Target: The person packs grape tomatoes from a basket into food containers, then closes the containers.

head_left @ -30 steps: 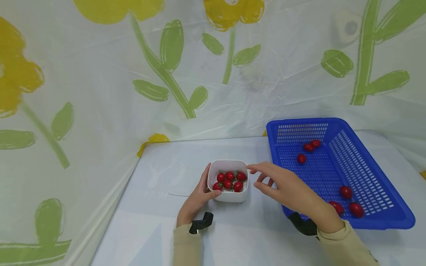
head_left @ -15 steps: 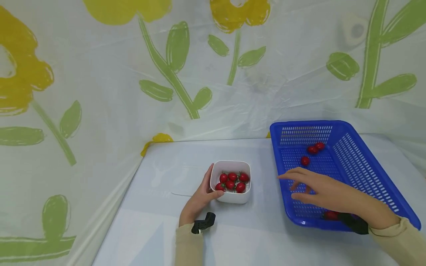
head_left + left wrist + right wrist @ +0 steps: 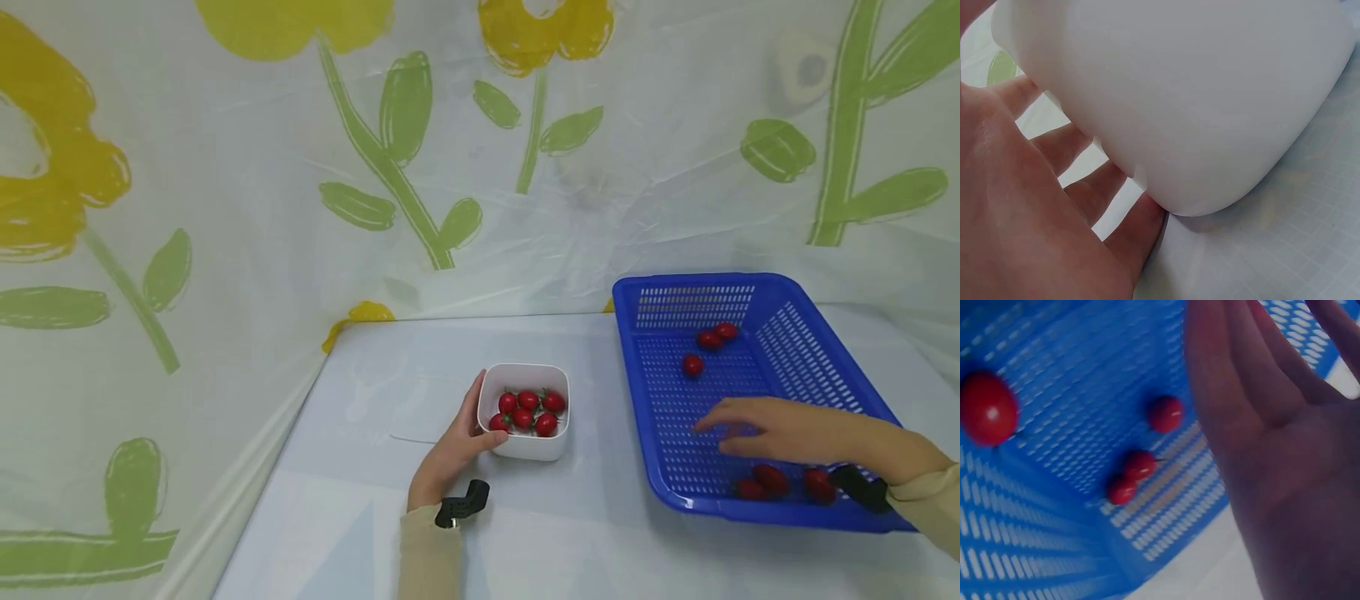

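In the head view, a small white square container (image 3: 529, 448) stands on the table with several red cherry tomatoes (image 3: 522, 418) inside, green stems on them. My left hand (image 3: 457, 446) holds it from the left, thumb at the near rim. The left wrist view shows the fingers spread along the wall of the container (image 3: 1185, 106). Above the near half of a blue plastic basket (image 3: 633, 392) is my right hand (image 3: 795, 431), fingers extended and slightly bent, holding nothing. Tomatoes (image 3: 770, 478) lie just below it. In the right wrist view, a tomato (image 3: 988, 409) sits left of the hand.
Three more tomatoes (image 3: 693, 365) lie toward the far end of the basket, two of them touching. A white tablecloth (image 3: 360, 467) covers the table. Behind it hangs a white curtain (image 3: 255, 167) printed with yellow flowers and green leaves.
My right hand has moved from beside the white container rightward to over the basket. My left hand keeps its hold on the container. The head view has shifted slightly.
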Demonstrator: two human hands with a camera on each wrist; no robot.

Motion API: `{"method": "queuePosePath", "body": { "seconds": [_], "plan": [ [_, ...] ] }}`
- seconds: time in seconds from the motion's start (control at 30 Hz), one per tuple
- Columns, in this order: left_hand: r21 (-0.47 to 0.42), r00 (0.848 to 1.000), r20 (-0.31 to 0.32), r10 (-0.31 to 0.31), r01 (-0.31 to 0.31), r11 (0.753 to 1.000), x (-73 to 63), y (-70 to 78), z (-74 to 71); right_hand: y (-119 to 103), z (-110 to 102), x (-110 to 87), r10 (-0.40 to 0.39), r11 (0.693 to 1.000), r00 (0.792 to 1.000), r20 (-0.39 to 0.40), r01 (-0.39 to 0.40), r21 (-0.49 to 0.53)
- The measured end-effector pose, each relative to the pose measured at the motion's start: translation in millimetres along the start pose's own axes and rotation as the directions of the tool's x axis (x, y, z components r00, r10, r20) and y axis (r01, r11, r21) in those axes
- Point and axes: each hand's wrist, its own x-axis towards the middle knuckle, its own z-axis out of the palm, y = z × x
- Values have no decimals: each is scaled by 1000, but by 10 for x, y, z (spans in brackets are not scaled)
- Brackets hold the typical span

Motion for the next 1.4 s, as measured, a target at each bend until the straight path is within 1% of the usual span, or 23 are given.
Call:
{"method": "queuePosePath", "body": {
  "seconds": [0.03, 0.07, 0.1, 0.13, 0.2, 0.27, 0.33, 0.43, 0.57, 0.63, 0.77, 0.87, 0.97, 1.03, 1.07, 1.13, 1.2, 1.3, 1.37, 1.4],
  "plan": [
    [-3, 1000, -1, -3, 3, 1000, -7, 27, 7, 40, -2, -13, 16, 1000, 999, 31, -16, 5],
    [-3, 1000, -2, -4, 4, 1000, -4, 20, 8, 77, -1, -22, 42, 999, 997, 67, -43, 14],
    [-1, 1000, -3, -6, 6, 1000, 0, -1, 6, 112, 2, -33, 61, 998, 993, 97, -63, 17],
    [0, 1000, -4, -6, 6, 1000, 7, -31, 4, 138, 6, -47, 95, 995, 987, 130, -99, 30],
    [-11, 1000, -2, 1, -1, 1000, 17, -79, 3, 178, 16, -68, 168, 982, 967, 189, -180, 50],
    [-24, 1000, 4, 8, -8, 1000, 16, -91, 9, 217, 34, -94, 228, 965, 947, 227, -251, 79],
    [-32, 1000, 9, 3, -2, 999, -9, -19, 31, 245, 43, -115, 269, 948, 931, 249, -301, 101],
    [-25, 1000, 11, -8, 9, 1000, -41, 70, 47, 282, 51, -133, 294, 930, 915, 276, -340, 140],
    [-19, 1000, 13, -6, 6, 1000, -51, 80, 41, 292, 67, -125, 324, 910, 894, 309, -384, 159],
    [-21, 1000, 17, 0, 0, 1000, -51, 72, 39, 278, 89, -111, 338, 905, 884, 322, -399, 149],
    [-29, 1000, 20, 9, -8, 1000, -53, 48, 38, 231, 145, -69, 342, 903, 872, 350, -408, 134],
    [-35, 1000, 17, 5, -5, 999, -64, 35, 40, 196, 179, -18, 359, 897, 853, 379, -427, 110],
    [-37, 1000, 13, 1, 0, 999, -69, 33, 42, 166, 199, 28, 382, 894, 828, 410, -444, 66],
    [-38, 1000, 12, 1, -1, 999, -68, 40, 42, 153, 201, 45, 384, 895, 821, 423, -444, 48],
    [-37, 1000, 11, 1, 0, 999, -67, 43, 41, 149, 198, 48, 381, 898, 821, 426, -439, 42],
    [-33, 1000, 8, -2, 2, 999, -63, 51, 39, 150, 182, 53, 365, 903, 829, 423, -425, 54],
    [-22, 1000, 3, -7, 7, 1000, -58, 64, 36, 158, 156, 54, 332, 915, 852, 404, -396, 84],
    [-6, 1000, -4, -18, 18, 1000, -52, 78, 30, 176, 102, 68, 259, 934, 895, 363, -327, 142],
    [2, 1000, -8, -24, 24, 1000, -51, 90, 26, 184, 65, 87, 218, 947, 917, 333, -281, 155],
    [4, 1000, -11, -25, 25, 1000, -52, 95, 23, 183, 48, 99, 205, 951, 925, 320, -266, 157]
  ]
}}
